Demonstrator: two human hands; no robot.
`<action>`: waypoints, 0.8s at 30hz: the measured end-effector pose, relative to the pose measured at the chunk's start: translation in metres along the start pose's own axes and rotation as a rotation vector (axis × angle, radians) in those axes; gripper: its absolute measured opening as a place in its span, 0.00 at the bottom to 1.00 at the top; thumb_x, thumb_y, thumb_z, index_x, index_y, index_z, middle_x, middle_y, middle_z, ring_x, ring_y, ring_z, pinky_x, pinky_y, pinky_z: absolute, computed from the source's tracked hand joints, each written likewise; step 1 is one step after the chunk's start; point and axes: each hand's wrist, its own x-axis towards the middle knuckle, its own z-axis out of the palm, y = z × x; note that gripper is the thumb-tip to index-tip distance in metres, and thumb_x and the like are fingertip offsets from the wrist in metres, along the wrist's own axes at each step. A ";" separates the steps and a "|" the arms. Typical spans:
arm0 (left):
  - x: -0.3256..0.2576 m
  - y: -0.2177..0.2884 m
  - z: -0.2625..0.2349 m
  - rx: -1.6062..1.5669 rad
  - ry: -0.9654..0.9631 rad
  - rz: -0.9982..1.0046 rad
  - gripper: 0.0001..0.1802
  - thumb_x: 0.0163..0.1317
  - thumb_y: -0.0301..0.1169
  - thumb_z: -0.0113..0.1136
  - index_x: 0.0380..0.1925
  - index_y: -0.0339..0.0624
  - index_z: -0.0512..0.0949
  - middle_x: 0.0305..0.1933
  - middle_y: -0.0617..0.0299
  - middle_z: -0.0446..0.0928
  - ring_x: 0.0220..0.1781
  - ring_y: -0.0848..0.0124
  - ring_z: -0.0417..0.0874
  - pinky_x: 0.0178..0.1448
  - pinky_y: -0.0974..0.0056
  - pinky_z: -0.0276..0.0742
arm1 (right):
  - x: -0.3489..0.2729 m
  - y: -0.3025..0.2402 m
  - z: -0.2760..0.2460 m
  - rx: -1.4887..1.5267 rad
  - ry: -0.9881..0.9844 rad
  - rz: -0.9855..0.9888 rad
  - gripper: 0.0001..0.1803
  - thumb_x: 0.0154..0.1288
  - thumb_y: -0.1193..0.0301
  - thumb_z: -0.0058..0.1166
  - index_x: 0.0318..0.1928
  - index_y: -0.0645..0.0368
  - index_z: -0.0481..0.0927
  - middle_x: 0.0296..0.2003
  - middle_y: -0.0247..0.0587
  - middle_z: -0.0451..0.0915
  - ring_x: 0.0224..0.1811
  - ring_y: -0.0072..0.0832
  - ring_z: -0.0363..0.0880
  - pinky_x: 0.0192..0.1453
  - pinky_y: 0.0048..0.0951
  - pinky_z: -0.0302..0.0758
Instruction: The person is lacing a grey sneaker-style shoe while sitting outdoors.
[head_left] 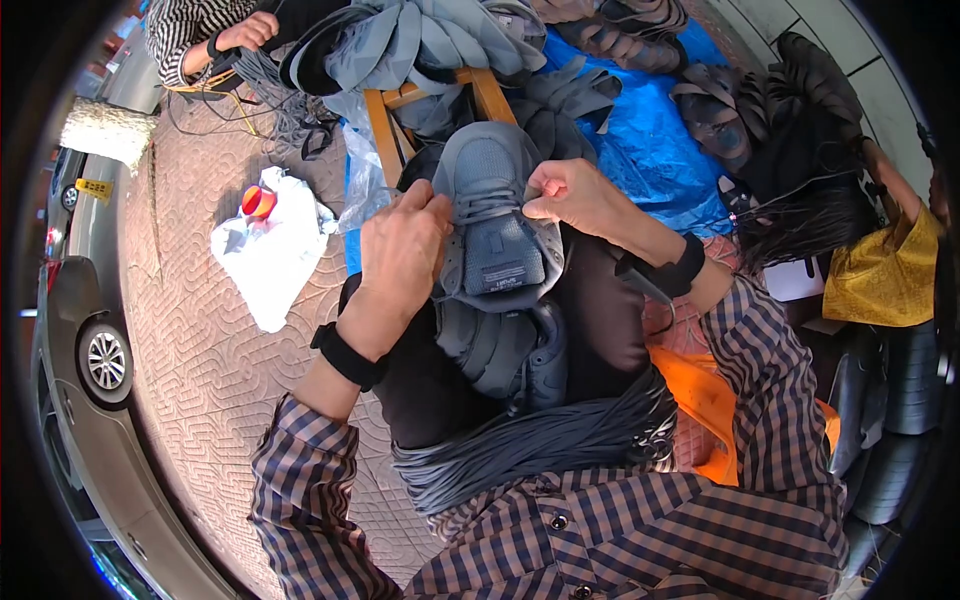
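A grey shoe upper (500, 255) rests in front of me between my knees, toe pointing away, its tongue toward me. Grey shoelace (488, 203) crosses its upper eyelets in several rows. At the left row of eyelets, my left hand (400, 240) is closed with curled fingers; its fingertips are partly hidden. My right hand (575, 195) pinches thumb against forefinger beside the right eyelets, where the lace comes out. More grey uppers (485, 345) sit below on my lap. Across my thighs lies a thick bundle of dark grey laces (530, 440).
Beyond the shoe stands a wooden stool (385, 135) heaped with grey uppers (420, 45). Blue sheeting (650, 140) and brown uppers (715, 110) lie to the right. A white bag (270, 250) is on the left pavement. Another person's hand (248, 32) shows at far left; parked car (95, 400) beyond.
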 end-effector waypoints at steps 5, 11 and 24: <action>0.017 0.001 -0.003 0.216 -0.047 0.337 0.01 0.56 0.26 0.59 0.28 0.41 0.77 0.34 0.57 0.73 0.32 0.59 0.81 0.36 0.58 0.78 | -0.004 -0.007 0.005 -0.038 0.045 -0.005 0.11 0.55 0.73 0.64 0.35 0.66 0.78 0.26 0.36 0.80 0.29 0.18 0.77 0.33 0.22 0.73; -0.016 0.029 0.001 -0.012 -0.027 -0.110 0.12 0.56 0.37 0.64 0.30 0.40 0.76 0.35 0.56 0.72 0.35 0.55 0.81 0.36 0.55 0.77 | -0.048 -0.027 0.031 -0.423 0.315 -0.211 0.15 0.53 0.72 0.63 0.40 0.61 0.75 0.33 0.45 0.76 0.38 0.39 0.78 0.39 0.37 0.75; -0.027 0.046 0.014 0.196 0.015 -0.094 0.26 0.42 0.21 0.64 0.43 0.42 0.66 0.37 0.54 0.71 0.38 0.57 0.80 0.35 0.60 0.79 | -0.047 -0.049 0.037 -1.328 0.035 -0.448 0.09 0.51 0.72 0.56 0.36 0.58 0.76 0.36 0.45 0.72 0.39 0.36 0.78 0.32 0.34 0.76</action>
